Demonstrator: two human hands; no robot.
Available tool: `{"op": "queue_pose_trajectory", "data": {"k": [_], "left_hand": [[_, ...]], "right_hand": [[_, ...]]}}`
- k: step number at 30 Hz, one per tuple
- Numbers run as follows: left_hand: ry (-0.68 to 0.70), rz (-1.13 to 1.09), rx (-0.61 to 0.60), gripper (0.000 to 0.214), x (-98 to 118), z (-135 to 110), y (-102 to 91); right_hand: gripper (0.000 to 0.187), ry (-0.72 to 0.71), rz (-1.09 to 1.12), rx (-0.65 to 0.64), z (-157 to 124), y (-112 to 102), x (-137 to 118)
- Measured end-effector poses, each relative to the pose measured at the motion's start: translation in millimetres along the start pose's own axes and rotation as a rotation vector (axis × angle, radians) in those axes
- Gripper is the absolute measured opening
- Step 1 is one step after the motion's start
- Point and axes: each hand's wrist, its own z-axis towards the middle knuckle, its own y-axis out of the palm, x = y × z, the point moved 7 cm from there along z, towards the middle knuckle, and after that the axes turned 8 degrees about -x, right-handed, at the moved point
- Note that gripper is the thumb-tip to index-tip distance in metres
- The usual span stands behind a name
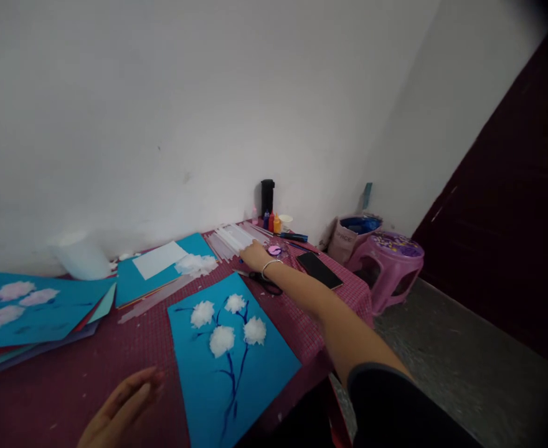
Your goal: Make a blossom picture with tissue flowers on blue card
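On the left, our left hand (127, 404) hangs beside the blue sheet (208, 392); its thumb and fingers are a little apart, and we see nothing held there. The sheet lies on the table (134, 336), close to us, and its long axis goes from our side toward the wall (208, 112), with the far end turned slightly left. The stems (233, 386) have their foot toward us; the white flowers (222, 341) are at the far half. Near the pale strips (234, 239), our right hand (255, 255) reaches forward; we cannot tell if it grips something. To reach well, we should keep the wrist above the scissors (259, 278) and not press the flowers.
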Motion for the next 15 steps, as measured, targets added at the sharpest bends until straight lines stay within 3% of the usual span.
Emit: {"op": "queue_pose_trajectory", "data": {"k": [5, 10, 13, 15], "left_hand": [[0.033, -0.111, 0.088, 0.059, 2.6, 16.2, -2.4], [0.068, -0.231, 0.063, 0.048, 22.4, 21.4, 21.1], [0.087, -0.282, 0.045, 0.055, 23.0, 28.2, 26.8], [0.069, -0.303, 0.041, 0.062, 18.7, 33.8, 27.7]], "right_hand": [[0.027, -0.001, 0.173, 0.000, -8.2, -4.0, 1.7], [0.027, -0.078, 0.594, -0.035, -84.7, 29.9, -10.3], [0.030, -0.052, 0.857, -0.042, -133.9, 57.6, -12.0], [0.031, -0.004, 1.008, -0.019, -152.4, 70.2, -10.8]]}}
